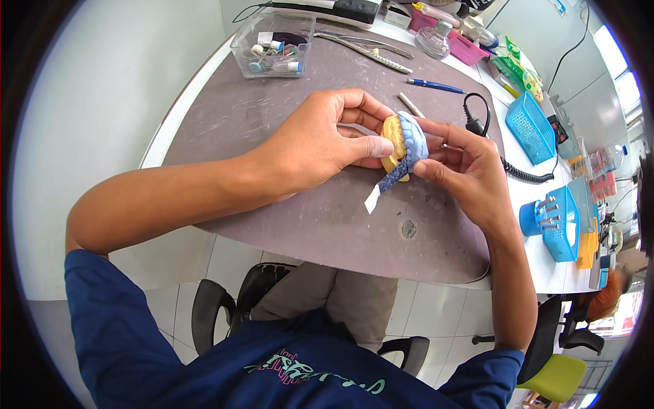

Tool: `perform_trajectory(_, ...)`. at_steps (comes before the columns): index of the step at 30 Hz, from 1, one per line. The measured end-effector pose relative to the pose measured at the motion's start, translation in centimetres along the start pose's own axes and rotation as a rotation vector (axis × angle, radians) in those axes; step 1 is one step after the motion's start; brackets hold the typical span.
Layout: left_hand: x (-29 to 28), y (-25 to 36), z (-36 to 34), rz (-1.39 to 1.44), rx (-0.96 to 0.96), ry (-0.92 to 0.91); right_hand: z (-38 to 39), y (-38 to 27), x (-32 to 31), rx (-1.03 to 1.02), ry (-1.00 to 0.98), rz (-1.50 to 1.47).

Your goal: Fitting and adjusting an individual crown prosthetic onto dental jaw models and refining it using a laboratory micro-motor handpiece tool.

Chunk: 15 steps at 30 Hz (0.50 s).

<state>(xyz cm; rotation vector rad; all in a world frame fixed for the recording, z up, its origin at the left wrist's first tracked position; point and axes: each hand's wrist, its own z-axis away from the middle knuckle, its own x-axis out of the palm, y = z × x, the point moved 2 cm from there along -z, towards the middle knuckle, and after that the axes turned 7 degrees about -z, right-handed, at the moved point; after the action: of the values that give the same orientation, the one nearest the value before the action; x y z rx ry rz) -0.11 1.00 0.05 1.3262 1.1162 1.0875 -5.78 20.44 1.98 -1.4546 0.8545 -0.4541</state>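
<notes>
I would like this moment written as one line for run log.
left hand: holds yellow dental cast; right hand: holds blue dental cast; dark strip: sticks out between casts, end white; blue pen: on table

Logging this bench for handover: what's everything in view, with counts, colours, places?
Table: one, mauve-brown, centre
Yellow cast: one, yellow, centre
Blue cast: one, pale blue, centre
Strip: one, dark, white end, centre
Clear box: one, transparent, far left
Metal tools: multiple, silver, far side
Glass jar: one, clear, far side
Pink tray: one, pink, far side
Pen: one, blue, beyond casts
Coiled cable: one, black, right
Baskets: two, light blue, right
Chairs: several, black or lime, below
Co-worker: one, orange top, far right
Other clutter: uncounted, mixed, right
Left hand: one, on yellow cast
Right hand: one, on blue cast
</notes>
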Motion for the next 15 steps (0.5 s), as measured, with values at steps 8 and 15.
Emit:
perform_trajectory(8,-0.6,0.0,-0.8,0.032,-0.109,-0.060,-0.5,0.3,-0.1,0.128,0.001,-0.069)
perform_trajectory(15,-1.5,-0.1,-1.3,-0.035,-0.176,-0.245,-0.4,0.7,0.4,0.086,0.007,-0.069)
